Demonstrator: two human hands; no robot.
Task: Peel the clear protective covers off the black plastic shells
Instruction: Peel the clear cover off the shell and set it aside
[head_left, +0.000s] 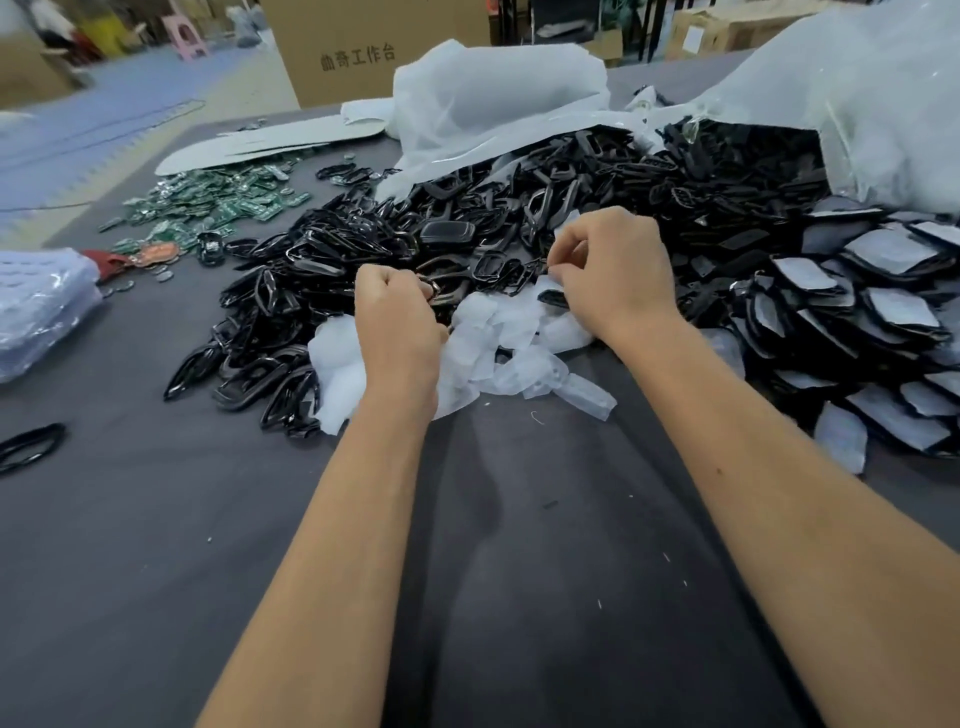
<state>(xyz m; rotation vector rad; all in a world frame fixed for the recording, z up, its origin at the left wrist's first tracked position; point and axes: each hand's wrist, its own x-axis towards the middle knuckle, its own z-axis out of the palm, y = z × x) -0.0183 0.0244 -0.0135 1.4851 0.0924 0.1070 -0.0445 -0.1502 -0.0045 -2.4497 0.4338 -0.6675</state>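
Grey cloth table (156, 519), shells heaped across it; both my hands are working over the peeled covers.

My left hand (397, 322) has its fingers curled round a black shell (441, 291); my right hand (615, 270) pinches at something small, film I judge, though I cannot tell for sure; the discarded clear covers (498, 353) lie right beneath, touching the pile of black shells (467, 228); my worry is a peeled shell dropping back among unpeeled ones, or thin film tearing under a hard pull.
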